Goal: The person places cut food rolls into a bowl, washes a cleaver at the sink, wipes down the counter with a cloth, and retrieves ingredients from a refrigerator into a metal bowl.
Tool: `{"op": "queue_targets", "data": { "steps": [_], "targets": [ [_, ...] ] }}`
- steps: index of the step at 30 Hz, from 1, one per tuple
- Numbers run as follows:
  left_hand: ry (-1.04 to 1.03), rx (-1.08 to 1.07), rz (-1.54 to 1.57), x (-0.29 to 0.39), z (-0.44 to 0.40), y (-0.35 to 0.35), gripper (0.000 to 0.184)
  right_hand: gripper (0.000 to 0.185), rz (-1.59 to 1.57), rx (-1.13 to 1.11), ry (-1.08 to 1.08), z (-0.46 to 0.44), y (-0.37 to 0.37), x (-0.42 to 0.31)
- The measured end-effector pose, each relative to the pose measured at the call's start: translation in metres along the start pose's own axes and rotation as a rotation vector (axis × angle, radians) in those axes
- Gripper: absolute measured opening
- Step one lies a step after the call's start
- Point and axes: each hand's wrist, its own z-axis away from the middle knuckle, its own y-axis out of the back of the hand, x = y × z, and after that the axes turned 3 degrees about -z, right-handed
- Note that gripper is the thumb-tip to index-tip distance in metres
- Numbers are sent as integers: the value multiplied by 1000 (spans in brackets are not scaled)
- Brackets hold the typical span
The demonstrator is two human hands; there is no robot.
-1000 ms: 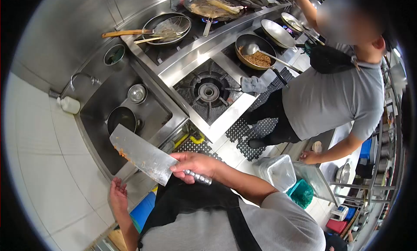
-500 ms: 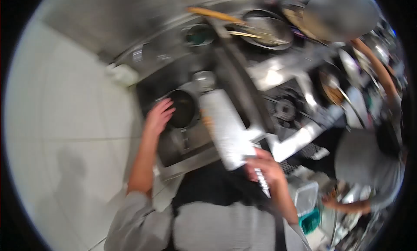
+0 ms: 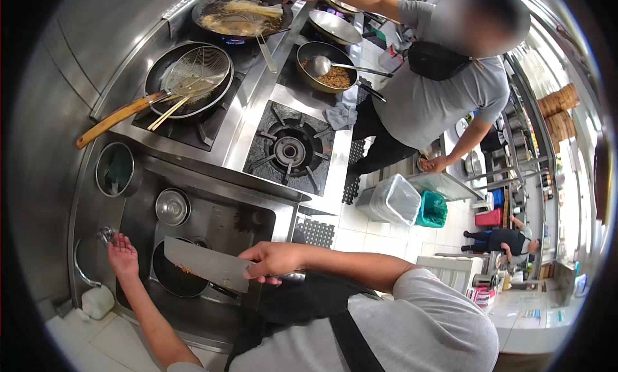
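My right hand [image 3: 273, 261] grips a cleaver [image 3: 209, 261], its broad blade held over the sink [image 3: 283, 223] and partly over a dark pan [image 3: 168, 283]. Small orange bits show along the blade's lower edge. At the sink's wall side, my left hand [image 3: 122, 256] is open, fingers stretched out, right by the tap knob [image 3: 105, 235]; I cannot tell whether they touch. The curved spout [image 3: 84, 269] is just below it. A small metal bowl [image 3: 172, 206] lies in the sink behind the blade.
Beyond the sink are a burner [image 3: 288, 152], a wok holding a strainer [image 3: 199, 69], a wok of frying food [image 3: 241, 18] and a pan of browned food [image 3: 333, 79]. A co-worker [image 3: 438, 95] stands at the stove. Bins [image 3: 396, 201] stand on the floor.
My view has turned toward the stove and co-worker. My left hand has gone from the pan's rim to the tap knob. The cleaver, still in my right hand, is now over the pan.
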Motion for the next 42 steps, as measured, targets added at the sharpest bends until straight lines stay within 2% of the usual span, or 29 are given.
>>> {"op": "queue_targets", "data": {
  "steps": [2,5,6,9,10,12,14,15,17,18,19,21,22,25,28,30,31,34,37,38,40,42],
  "targets": [
    [-25,-42,123,15,-17,10,27,23,126,31,2,-20,1,0],
    [155,-81,330,39,-23,25,18,27,256,45,2,-54,-2,-8],
    [188,-169,429,48,-35,44,18,29,316,26,11,-68,-1,-6],
    [158,-190,560,63,-7,47,18,29,383,-16,42,-116,-6,6],
    [68,-233,434,59,9,41,18,28,390,-30,56,-134,-11,8],
    [-119,-1,182,33,62,-8,20,23,311,-11,32,-168,-30,8],
    [-314,215,-165,2,94,-37,29,19,393,-87,64,-210,-52,11],
    [-432,239,-413,-16,107,-51,30,17,410,-141,162,-254,-64,30],
    [-654,284,-914,-45,127,-71,35,13,301,-171,173,-274,-80,35],
    [-688,139,-1140,-40,117,-48,40,12,180,-148,85,-257,-97,9],
    [-719,128,-1186,-43,115,-41,41,10,63,-126,-3,-246,-107,-7],
    [-780,97,-1278,-45,114,-36,42,8,31,-104,5,-249,-112,-7],
    [-768,35,-1350,-42,115,-34,48,7,12,-86,9,-249,-113,-7],
    [-890,99,-1607,-48,130,-40,57,5,14,-155,90,-252,-104,-4],
    [-854,199,-1608,-49,122,7,66,10,292,-249,224,-276,-82,17],
    [-623,337,-1399,-51,91,99,70,15,525,-200,209,-246,-75,-11],
    [-511,401,-1290,-51,81,122,72,18,653,-150,178,-230,-74,-26],
    [-392,428,-886,-67,131,34,77,25,1378,-43,388,-228,-77,-25],
    [-255,296,-520,-71,155,-38,76,24,1585,-40,431,-246,-87,-12],
    [-141,283,-467,-65,146,-39,64,24,1605,-26,430,-248,-92,-10],
    [-62,239,-301,-57,102,38,56,24,1645,6,428,-251,-101,-9],
    [2,215,-191,-57,85,62,48,22,1605,-50,492,-255,-102,-14]
  ]
}}
